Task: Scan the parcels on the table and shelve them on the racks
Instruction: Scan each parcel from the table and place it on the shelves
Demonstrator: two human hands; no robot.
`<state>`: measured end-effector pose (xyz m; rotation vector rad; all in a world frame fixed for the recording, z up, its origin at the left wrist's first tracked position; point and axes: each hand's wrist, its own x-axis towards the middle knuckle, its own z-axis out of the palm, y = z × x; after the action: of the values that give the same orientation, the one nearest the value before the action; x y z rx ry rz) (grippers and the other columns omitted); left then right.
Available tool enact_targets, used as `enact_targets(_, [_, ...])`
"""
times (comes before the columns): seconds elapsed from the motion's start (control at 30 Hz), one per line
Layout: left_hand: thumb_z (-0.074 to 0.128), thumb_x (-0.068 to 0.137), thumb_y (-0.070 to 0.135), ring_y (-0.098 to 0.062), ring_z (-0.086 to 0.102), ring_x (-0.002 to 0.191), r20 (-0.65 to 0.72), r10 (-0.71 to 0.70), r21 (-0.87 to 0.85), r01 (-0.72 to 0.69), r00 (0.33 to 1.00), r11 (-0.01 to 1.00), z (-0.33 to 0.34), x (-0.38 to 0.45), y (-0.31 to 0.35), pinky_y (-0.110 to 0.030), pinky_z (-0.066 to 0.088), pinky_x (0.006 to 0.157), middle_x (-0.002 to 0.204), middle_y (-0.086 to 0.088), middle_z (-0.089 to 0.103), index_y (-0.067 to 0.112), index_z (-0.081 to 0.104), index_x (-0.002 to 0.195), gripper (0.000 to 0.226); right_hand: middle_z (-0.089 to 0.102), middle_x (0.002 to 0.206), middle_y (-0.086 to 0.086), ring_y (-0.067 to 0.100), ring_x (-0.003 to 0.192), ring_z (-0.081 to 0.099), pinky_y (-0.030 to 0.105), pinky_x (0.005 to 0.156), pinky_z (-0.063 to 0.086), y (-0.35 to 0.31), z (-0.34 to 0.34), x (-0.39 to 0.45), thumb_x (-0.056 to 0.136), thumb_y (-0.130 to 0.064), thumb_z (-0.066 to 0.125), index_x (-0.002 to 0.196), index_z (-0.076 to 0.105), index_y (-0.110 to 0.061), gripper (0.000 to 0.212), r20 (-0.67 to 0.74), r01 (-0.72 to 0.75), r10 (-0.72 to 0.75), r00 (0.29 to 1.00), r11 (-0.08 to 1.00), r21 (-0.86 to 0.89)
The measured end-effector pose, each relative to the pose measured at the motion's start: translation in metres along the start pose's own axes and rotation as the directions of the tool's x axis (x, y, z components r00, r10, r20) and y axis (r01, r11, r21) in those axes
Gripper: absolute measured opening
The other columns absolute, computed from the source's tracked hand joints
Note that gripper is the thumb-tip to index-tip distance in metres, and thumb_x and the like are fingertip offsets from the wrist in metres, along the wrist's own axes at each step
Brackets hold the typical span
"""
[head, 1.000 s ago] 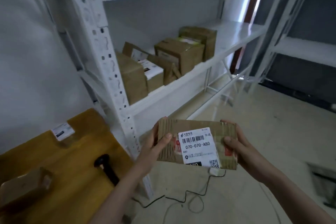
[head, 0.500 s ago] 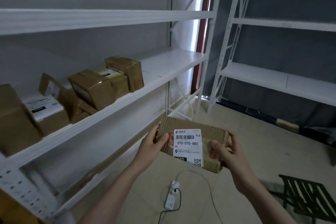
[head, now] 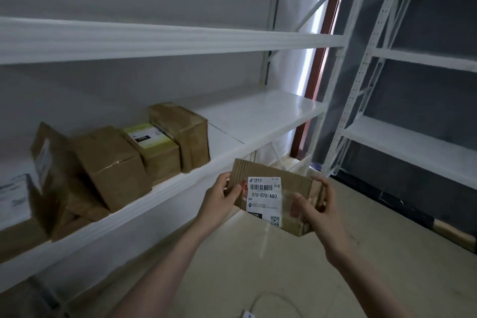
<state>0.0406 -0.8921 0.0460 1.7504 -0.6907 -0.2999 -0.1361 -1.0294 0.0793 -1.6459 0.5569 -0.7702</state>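
A: Parcel [head: 277, 200], label up: your left hand [head: 219, 197] and right hand [head: 316, 208] each grip one end with curled fingers, holding it in the air just off the shelf [head: 260, 113] edge.

B: Where should it go?

A: On the bare white stretch right of the shelved boxes [head: 144, 147]. Keep it level and the label facing out.

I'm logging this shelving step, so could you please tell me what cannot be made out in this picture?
Head view only:
- Parcel label: code 070-070-A80 reads; the small print is too small, and the right hand covers the parcel's right end.
- Left hand: fingers hidden behind the parcel.
- Leftmost boxes on the shelf: blurred and cut off by the left edge.
- Cable on the floor: runs off the bottom edge.
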Motion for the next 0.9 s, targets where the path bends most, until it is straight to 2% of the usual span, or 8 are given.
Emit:
enact_targets(0.03, [0.054,0.097,0.016,0.007,0.059,0.095,-0.006,0.001,0.023,-0.001,1.0,1.0,-0.002,0.014,-0.003,-0.005,0.045,0.076,0.105,0.01,0.064,0.022,0.052,0.124,0.028,0.061,0.11,0.006,0.026,0.092,0.066,0.039,0.065,0.06,0.003,0.007,0.016,0.066,-0.046,0.075,0.113,0.048,-0.042,0.055,0.006,0.022,-0.022,1.0,0.999,-0.028])
enact_targets(0.1, [0.056,0.096,0.017,-0.004,0.057,0.106,-0.025,0.011,0.071,-0.01,1.0,0.997,-0.007,0.039,-0.01,-0.017,0.046,0.088,0.113,0.009,0.061,0.022,0.051,0.126,0.031,0.059,0.109,0.006,0.025,0.092,0.065,0.035,0.063,0.059,0.01,0.02,0.047,0.07,-0.039,0.076,0.11,0.047,-0.042,0.049,0.004,0.071,-0.071,0.997,0.997,-0.038])
enact_targets(0.17, [0.057,0.095,0.017,-0.011,0.056,0.113,-0.056,0.01,0.125,-0.002,0.998,0.992,-0.011,0.056,-0.015,-0.028,0.046,0.097,0.116,0.008,0.059,0.018,0.049,0.129,0.035,0.055,0.113,0.005,0.022,0.096,0.062,0.042,0.071,0.06,0.019,0.032,0.073,0.072,-0.038,0.076,0.109,0.046,-0.046,0.048,-0.035,0.115,-0.117,0.993,0.992,-0.057])
enact_targets(0.3, [0.058,0.094,0.03,-0.016,0.058,0.113,-0.145,-0.018,0.31,0.062,0.989,0.949,-0.02,0.081,-0.024,-0.037,0.049,0.095,0.123,0.002,0.061,0.02,0.047,0.133,0.042,0.046,0.121,0.005,0.022,0.103,0.057,0.049,0.081,0.057,0.028,0.055,0.119,0.063,-0.057,0.071,0.119,0.042,-0.046,0.064,-0.052,0.159,-0.169,0.984,0.975,-0.157])
enact_targets(0.4, [0.057,0.094,0.034,-0.018,0.058,0.113,-0.21,0.012,0.467,0.09,0.978,0.879,-0.028,0.092,-0.03,-0.035,0.05,0.091,0.126,0.0,0.06,0.019,0.051,0.13,0.039,0.039,0.128,0.005,0.022,0.113,0.051,0.042,0.093,0.052,0.029,0.081,0.152,0.066,-0.042,0.077,0.123,0.042,-0.042,0.067,-0.017,0.259,-0.264,0.964,0.955,-0.147])
enact_targets(0.5, [0.057,0.094,0.035,-0.015,0.06,0.106,-0.269,0.048,0.518,0.103,0.962,0.849,-0.032,0.096,-0.034,-0.035,0.052,0.086,0.122,0.002,0.061,0.02,0.056,0.124,0.034,0.032,0.131,0.003,0.02,0.124,0.038,0.029,0.101,0.042,0.035,0.113,0.183,0.066,-0.033,0.08,0.126,0.04,-0.037,0.072,0.037,0.378,-0.377,0.925,0.911,-0.165])
enact_targets(0.8, [0.05,0.096,0.044,-0.006,0.06,0.099,-0.432,0.001,0.592,0.283,0.902,0.754,-0.023,0.091,-0.037,-0.03,0.052,0.082,0.113,0.01,0.065,0.03,0.06,0.119,0.029,0.024,0.141,0.017,0.031,0.127,0.031,0.043,0.102,0.041,0.067,0.195,0.229,0.057,-0.043,0.087,0.131,0.038,-0.019,0.092,0.254,0.52,-0.469,0.846,0.83,-0.2])
enact_targets(0.9, [0.049,0.095,0.047,-0.003,0.059,0.099,-0.49,-0.055,0.577,0.371,0.87,0.727,-0.022,0.076,-0.038,-0.03,0.052,0.082,0.115,0.012,0.064,0.032,0.057,0.122,0.032,0.028,0.136,0.026,0.035,0.12,0.036,0.045,0.098,0.04,0.077,0.208,0.231,0.062,-0.054,0.079,0.131,0.041,-0.01,0.091,0.281,0.55,-0.502,0.818,0.824,-0.132])
